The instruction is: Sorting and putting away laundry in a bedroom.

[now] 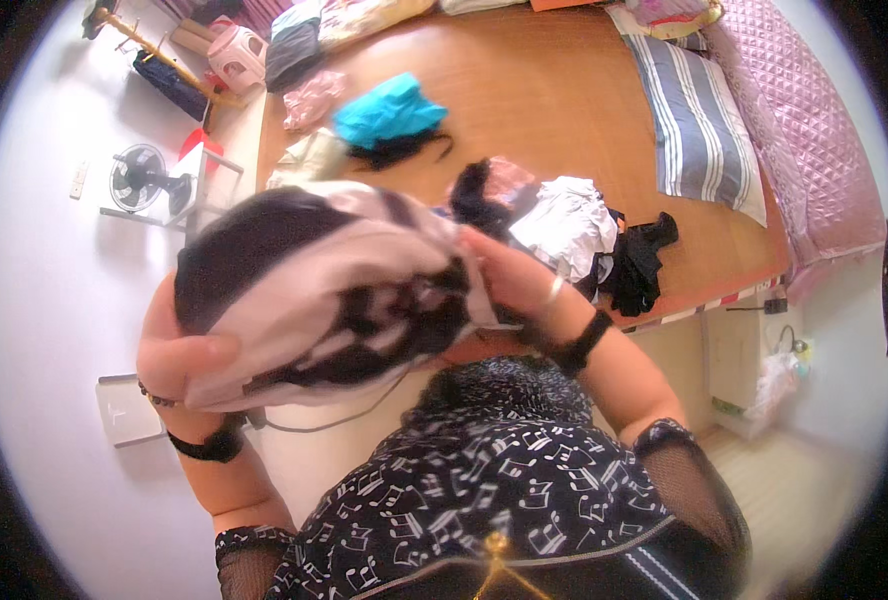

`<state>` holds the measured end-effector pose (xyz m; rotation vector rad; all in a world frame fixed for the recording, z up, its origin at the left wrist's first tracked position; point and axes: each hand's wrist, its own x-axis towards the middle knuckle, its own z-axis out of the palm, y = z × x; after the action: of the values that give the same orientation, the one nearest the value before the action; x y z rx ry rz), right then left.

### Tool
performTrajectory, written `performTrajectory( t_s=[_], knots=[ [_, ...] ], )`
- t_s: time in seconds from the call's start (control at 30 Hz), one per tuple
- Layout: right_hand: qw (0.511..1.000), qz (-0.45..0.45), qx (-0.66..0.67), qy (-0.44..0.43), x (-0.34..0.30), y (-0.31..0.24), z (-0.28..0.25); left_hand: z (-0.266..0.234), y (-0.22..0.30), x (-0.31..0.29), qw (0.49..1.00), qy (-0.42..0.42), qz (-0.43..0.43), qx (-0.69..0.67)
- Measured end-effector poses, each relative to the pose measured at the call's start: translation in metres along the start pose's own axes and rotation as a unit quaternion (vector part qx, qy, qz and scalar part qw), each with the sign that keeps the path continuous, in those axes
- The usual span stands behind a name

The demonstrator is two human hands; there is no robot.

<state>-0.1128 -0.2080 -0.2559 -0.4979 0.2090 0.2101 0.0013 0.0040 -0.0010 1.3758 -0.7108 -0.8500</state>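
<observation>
A bundled piece of clothing [304, 310], pale pinkish white with black patches, is held up close before me, slightly blurred. My left hand [189, 350] grips its left end, thumb on top and the other fingers hidden behind the cloth. At its right end my right hand [512, 275] is closed on the fabric, with the fingertips partly hidden. Just beyond my right hand lie a crumpled white garment [569, 225] and a black garment [639, 265] on the brown bed surface [534, 90].
Farther left on the bed are a turquoise garment [389, 110] and a pink one [314, 98]. A striped pillow [699, 130] lies at the right, beside a pink quilted panel [794, 130]. A fan [139, 180] stands by the left wall, a pink stool [236, 58] behind it.
</observation>
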Motion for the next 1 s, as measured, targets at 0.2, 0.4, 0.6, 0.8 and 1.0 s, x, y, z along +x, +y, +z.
performTrajectory(
  t_s=[0.2,0.4,0.6,0.8,1.0],
  knots=[
    [0.952,-0.056,-0.287,0.092,-0.048,-0.057,0.051,-0.043,-0.02,-0.018,0.983,-0.009,-0.107,0.15],
    [0.887,-0.049,-0.45,0.088,-0.054,-0.153,0.059,-0.17,-0.07,-0.011,0.914,0.101,-0.127,0.371],
    [0.665,-0.268,-0.673,0.18,-0.009,-0.204,0.107,-0.18,-0.024,0.034,0.865,0.387,0.155,0.279],
    [0.654,-0.42,-0.612,0.148,-0.028,-0.188,0.138,-0.141,0.034,-0.036,0.755,0.421,0.318,0.39],
    [0.777,-0.29,-0.519,0.21,-0.045,-0.116,0.042,-0.124,-0.066,-0.127,0.812,0.193,0.111,0.54]
  ],
)
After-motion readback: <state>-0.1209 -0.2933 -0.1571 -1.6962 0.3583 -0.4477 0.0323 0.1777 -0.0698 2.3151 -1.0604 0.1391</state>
